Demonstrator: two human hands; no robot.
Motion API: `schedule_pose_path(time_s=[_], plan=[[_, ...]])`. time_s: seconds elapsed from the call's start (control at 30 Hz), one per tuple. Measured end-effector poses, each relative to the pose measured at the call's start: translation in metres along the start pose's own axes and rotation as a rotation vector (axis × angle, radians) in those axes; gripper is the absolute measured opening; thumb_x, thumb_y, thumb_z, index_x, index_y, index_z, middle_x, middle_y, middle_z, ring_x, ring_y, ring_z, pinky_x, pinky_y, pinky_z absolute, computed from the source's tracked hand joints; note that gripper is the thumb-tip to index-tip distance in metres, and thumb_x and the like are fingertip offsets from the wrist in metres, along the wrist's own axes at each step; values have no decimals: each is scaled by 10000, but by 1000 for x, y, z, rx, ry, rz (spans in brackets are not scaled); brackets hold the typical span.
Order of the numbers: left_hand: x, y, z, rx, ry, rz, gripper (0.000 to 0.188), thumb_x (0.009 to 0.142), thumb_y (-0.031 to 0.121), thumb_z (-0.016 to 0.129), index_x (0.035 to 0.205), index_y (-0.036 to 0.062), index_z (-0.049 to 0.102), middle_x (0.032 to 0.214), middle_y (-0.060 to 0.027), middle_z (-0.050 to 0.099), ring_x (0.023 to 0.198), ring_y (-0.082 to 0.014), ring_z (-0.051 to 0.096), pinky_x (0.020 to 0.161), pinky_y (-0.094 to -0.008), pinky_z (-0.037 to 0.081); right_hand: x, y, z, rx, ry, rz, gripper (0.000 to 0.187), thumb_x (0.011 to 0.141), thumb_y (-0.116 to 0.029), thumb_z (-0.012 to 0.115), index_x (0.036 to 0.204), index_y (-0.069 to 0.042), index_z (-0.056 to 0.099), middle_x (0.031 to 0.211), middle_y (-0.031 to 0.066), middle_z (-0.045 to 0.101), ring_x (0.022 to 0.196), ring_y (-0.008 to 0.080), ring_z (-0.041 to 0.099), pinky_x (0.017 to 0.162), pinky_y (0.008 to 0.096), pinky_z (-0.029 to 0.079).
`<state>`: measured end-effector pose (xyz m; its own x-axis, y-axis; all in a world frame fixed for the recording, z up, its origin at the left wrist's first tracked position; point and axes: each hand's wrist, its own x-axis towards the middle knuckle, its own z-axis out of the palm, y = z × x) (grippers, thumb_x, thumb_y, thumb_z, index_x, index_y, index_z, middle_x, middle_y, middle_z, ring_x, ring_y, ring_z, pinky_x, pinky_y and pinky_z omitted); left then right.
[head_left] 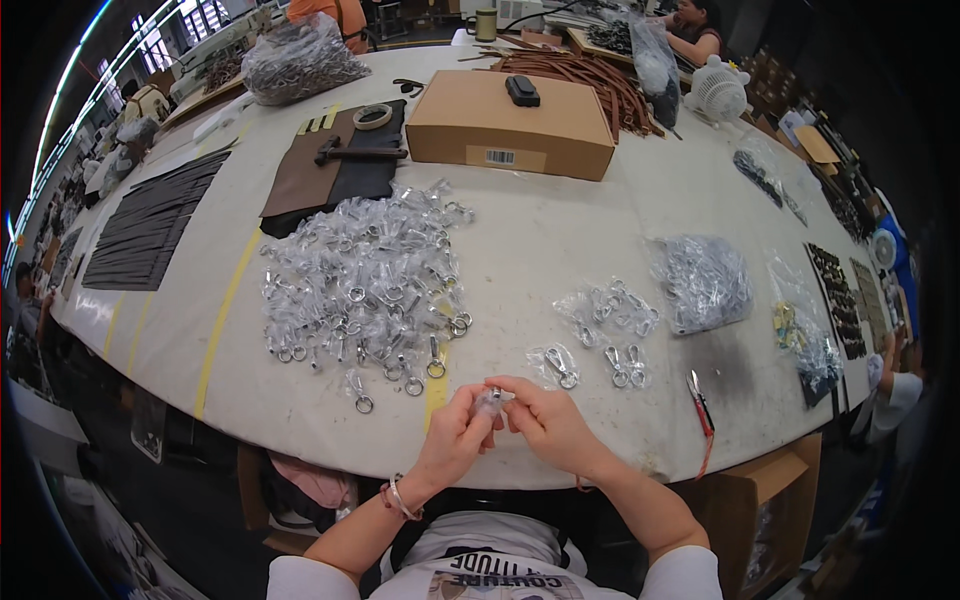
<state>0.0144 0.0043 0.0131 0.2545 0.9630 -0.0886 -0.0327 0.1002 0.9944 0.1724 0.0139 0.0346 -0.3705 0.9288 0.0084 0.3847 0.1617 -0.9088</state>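
Near the table's front edge, my left hand (pixel 457 432) and my right hand (pixel 548 425) meet, fingers pinched together. Between their fingertips is a small metal fitting in clear plastic (pixel 491 400), mostly covered by the fingers. Left of the hands spreads a large pile of plastic-wrapped metal key rings (pixel 358 275). A few single wrapped rings, one a key ring (pixel 363 402), lie at its near edge. To the right are bagged metal snap hooks (pixel 625 368), another bagged hook (pixel 560 368) and a loose group of wrapped hooks (pixel 610 312).
Red-handled snips (pixel 702 405) lie at right, below a full plastic bag (pixel 703 283). Farther back stand a cardboard box (pixel 510 120) with a black device (pixel 522 91), a hammer (pixel 362 153) on leather pieces and brown straps (pixel 590 85). Black strips (pixel 158 220) lie left; other people sit beyond.
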Motion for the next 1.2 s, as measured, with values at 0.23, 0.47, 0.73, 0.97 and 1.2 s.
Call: schedule_pose_path(time_s=[0.23,0.47,0.73,0.97,1.2], plan=[[4,0,-8,-202,-72,-174,122,859,71,436,944,-8,472,708,-46,556,504,-66,492,446,-192,398,-4,-11,-17,-115,-49,187,398,831,-54,425,1229,-57,403,634,54,547,588,123,532,590,259,428],[3,-5,-6,-113,-129,-140,122,861,80,441,955,12,476,705,-32,553,503,-51,486,443,-185,394,-2,-2,-4,26,-88,98,289,841,-112,446,1126,-59,435,657,106,589,591,269,585,545,350,441],[22,22,-34,694,166,177,248,796,122,577,1001,11,492,681,-75,560,495,-148,505,450,-261,394,-6,1,-11,-381,162,62,308,787,-140,562,1077,-61,494,694,83,601,666,268,603,573,345,454],[28,30,-38,1150,411,786,364,745,125,641,1060,3,504,799,-121,579,720,-225,549,613,-314,438,-6,42,-38,-684,287,174,280,697,-119,631,950,-39,541,756,106,586,719,253,587,621,353,452],[17,2,-8,215,-11,53,343,768,110,619,1068,-17,514,923,-75,584,877,-148,536,749,-264,441,-9,26,-38,425,224,428,143,707,-42,636,822,2,565,622,10,534,540,60,476,474,195,376]])
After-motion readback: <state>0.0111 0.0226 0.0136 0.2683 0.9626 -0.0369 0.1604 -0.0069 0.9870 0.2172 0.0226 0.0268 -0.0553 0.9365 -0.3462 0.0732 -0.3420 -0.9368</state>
